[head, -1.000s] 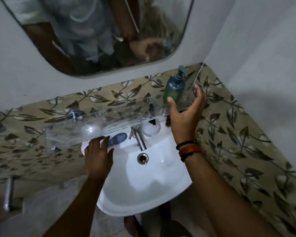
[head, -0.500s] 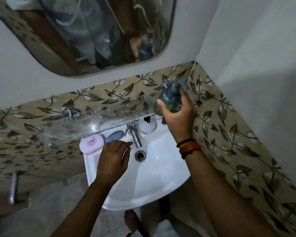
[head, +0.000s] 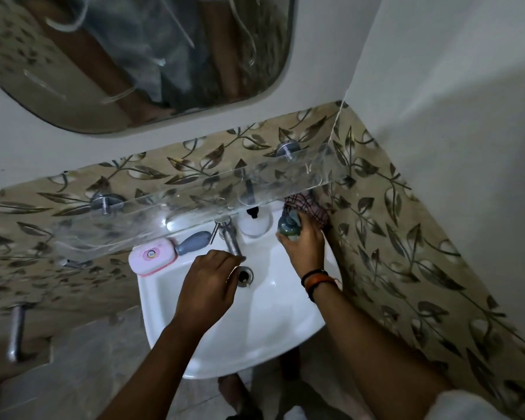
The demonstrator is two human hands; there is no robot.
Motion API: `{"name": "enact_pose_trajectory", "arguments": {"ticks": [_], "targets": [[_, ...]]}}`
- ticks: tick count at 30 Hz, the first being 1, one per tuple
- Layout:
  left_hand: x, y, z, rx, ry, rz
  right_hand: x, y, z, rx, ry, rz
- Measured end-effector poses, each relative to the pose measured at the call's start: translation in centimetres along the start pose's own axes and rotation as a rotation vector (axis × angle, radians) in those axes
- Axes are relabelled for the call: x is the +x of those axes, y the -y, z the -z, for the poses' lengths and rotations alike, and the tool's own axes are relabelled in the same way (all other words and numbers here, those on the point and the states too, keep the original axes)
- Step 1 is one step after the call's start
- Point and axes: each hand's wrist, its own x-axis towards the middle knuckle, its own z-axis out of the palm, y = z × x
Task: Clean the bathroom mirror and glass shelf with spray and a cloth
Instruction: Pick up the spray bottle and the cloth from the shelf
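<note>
A: Item one, the glass shelf [head: 194, 204]?

B: Clear, fixed on two metal pegs to the leaf-patterned tiles [head: 391, 213], just above the back of the basin [head: 273, 322]. Nothing stands on it; judged ready for wiping.

A: Item two, the bottle?

B: Green pump bottle [head: 288, 228], low at the basin's back right corner, below the shelf edge. The right hand [head: 305, 250] has its fingers curled round it. Judged: it is being parked off the shelf so the glass lies bare. Whether its base touches the basin ledge cannot be told.

A: Item three, the cloth?

B: Checked cloth [head: 308, 207], bunched in the corner between basin and tiles, just behind the bottle and partly under the shelf. Near the right hand, so judged easy to pick up next.

A: The other hand?

B: Left hand [head: 208, 283] hangs over the bowl, fingers loosely curled beside the tap [head: 231, 241] spout, gripping nothing visible. Whether it touches the spout cannot be told.

A: Remaining stock?

B: Pink soap case [head: 152, 256] and a grey object on the left ledge; a white pump dispenser [head: 253, 221] behind the tap. The mirror [head: 73, 95] hangs above, untouched, reflections only.
</note>
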Motion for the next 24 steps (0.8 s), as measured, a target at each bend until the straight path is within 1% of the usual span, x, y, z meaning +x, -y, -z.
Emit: {"name": "enact_pose_trajectory", "arguments": {"ticks": [5, 8, 15, 19, 22, 24], "targets": [[-0.1, -0.3, 0.8, -0.002, 0.002, 0.038, 3.4, -1.5, -3.3, -0.007, 0.055, 0.041], [-0.5, 0.0, 1.1, 0.01, 0.001, 0.075, 5.1, -3.0, -4.6, 0.0, 0.084, 0.035], [-1.2, 0.3, 0.7, 0.031, 0.026, 0.123, 6.7, -1.6, -4.2, -0.028, 0.124, 0.065], [-0.9, -0.3, 0.3, 0.019, 0.037, 0.128, 7.4, -2.0, -4.4, -0.037, 0.142, 0.032], [-0.1, -1.0, 0.2, -0.035, 0.048, 0.24, 6.7, -2.3, -3.7, 0.011, 0.138, 0.022], [0.8, -1.4, -0.1, -0.115, 0.038, 0.334, 5.6, -2.8, -3.1, 0.036, 0.135, 0.043]]}}
